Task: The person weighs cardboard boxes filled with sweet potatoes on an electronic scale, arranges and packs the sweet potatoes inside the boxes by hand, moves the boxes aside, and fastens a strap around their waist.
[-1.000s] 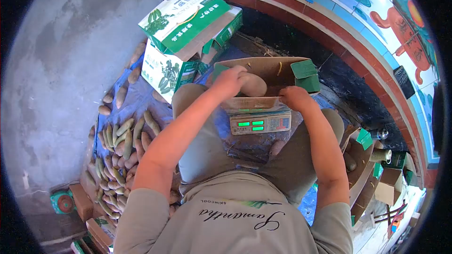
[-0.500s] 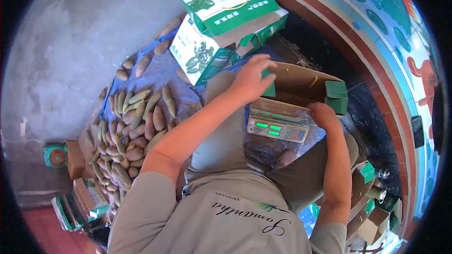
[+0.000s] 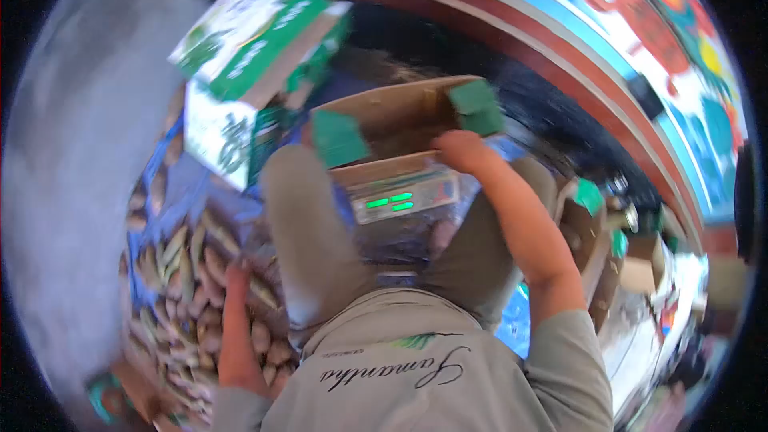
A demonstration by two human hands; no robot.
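Note:
An open cardboard box (image 3: 396, 108) with green end flaps sits on a digital scale (image 3: 412, 196) in front of my knees. My right hand (image 3: 459, 149) is closed on the box's near rim, close to its right corner. Down at the left, my left hand (image 3: 237, 276) reaches into a heap of elongated brown and greenish vegetables (image 3: 192, 304). Motion smears its fingers, so whether it grips one of them is unclear. The scale's green digits are lit but too blurred to read.
Printed white-and-green boxes (image 3: 264, 40) are stacked at the back left on a blue sheet (image 3: 188, 184). More opened cartons (image 3: 584, 232) stand by my right knee. Beyond them curves a low brick-red edge (image 3: 552, 56) beside a painted wall.
My left hand has left the box's left end and dropped to the vegetable heap. My right hand stays on the near rim. The view has turned, shifting the boxes and scale leftward.

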